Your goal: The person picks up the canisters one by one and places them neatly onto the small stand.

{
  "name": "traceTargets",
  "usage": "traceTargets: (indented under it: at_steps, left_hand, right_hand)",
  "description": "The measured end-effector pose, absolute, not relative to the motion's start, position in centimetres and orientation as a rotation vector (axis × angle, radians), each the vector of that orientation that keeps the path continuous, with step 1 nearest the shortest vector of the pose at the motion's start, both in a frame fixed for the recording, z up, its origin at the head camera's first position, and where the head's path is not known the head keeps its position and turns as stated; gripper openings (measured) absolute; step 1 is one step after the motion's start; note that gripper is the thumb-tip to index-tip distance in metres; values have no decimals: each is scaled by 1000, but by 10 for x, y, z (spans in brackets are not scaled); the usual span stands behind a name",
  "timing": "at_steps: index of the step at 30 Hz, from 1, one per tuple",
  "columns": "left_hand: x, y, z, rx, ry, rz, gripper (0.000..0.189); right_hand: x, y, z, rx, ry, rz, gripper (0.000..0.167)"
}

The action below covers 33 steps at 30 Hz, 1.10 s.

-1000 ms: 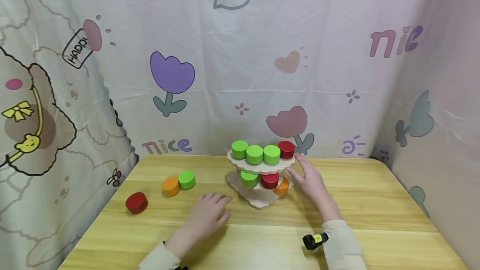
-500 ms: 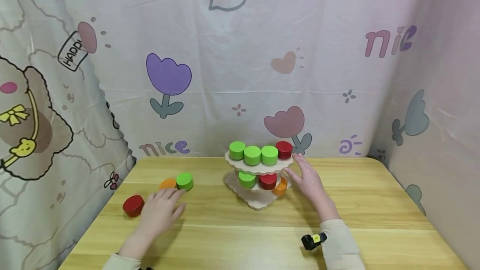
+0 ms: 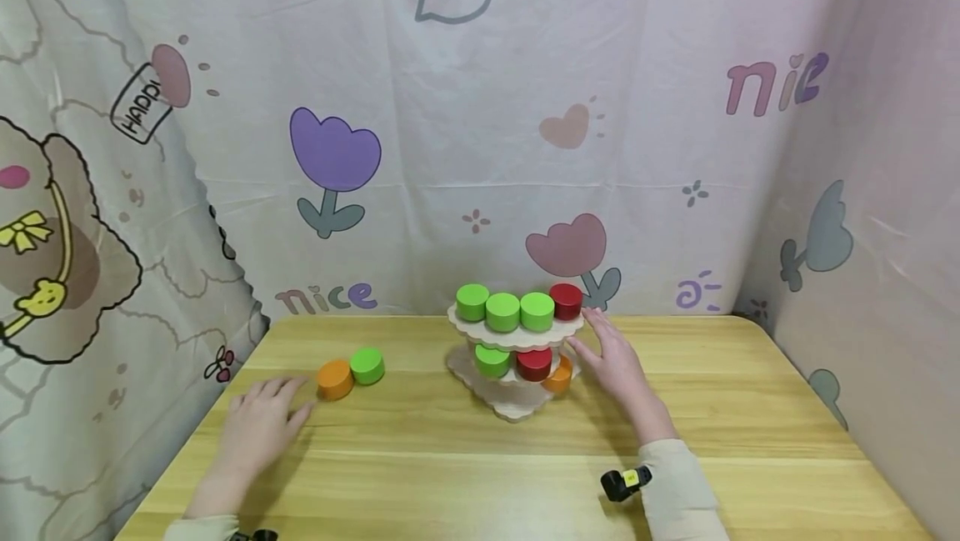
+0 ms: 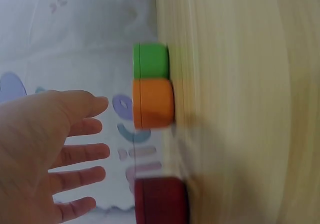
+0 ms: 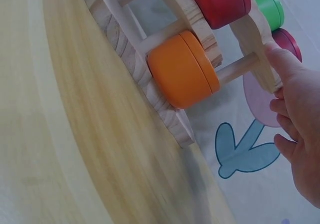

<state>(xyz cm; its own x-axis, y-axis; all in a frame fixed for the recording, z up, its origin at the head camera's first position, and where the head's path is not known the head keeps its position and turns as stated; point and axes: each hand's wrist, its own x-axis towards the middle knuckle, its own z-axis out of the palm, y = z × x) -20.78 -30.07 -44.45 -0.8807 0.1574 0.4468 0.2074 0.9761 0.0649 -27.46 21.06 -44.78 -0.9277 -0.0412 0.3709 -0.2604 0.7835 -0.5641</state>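
Note:
My left hand (image 3: 258,428) hovers over the left of the table, fingers spread. Under it in the head view a red round block is hidden; the left wrist view shows this red block (image 4: 162,200) standing just past the fingertips. Beside that hand sit an orange round block (image 3: 334,379) and a green one (image 3: 367,365), touching each other. My right hand (image 3: 618,366) holds the right edge of the top tier of a scalloped wooden tiered stand (image 3: 516,399), thumb against the board. On the top tier are three green blocks (image 3: 502,313) and a red one (image 3: 566,301).
Lower on the stand sit a green block (image 3: 492,361), a red block (image 3: 534,364) and an orange block (image 5: 180,71). The wooden table (image 3: 450,483) ends at a printed curtain (image 3: 450,149) behind and at both sides.
My left hand has moved left, from near the stand past the orange and green blocks to over the red block. The right hand stays at the stand, and the head view has shifted slightly.

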Motion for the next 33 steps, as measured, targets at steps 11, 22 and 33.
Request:
traceTargets:
  at_steps: [11, 22, 33]
  left_hand:
    - [-211, -338, -454, -153, -2802, -170, 52]
    - [-212, -361, -454, -33, -2936, -165, 66]
    - [-212, -359, -451, -94, -2916, -153, 61]
  right_hand:
    - [-272, 209, -445, 232, -2647, 919, 68]
    - [-274, 212, -444, 241, -2639, 915, 68]
    - [-274, 211, -446, 245, -2624, 921, 68]
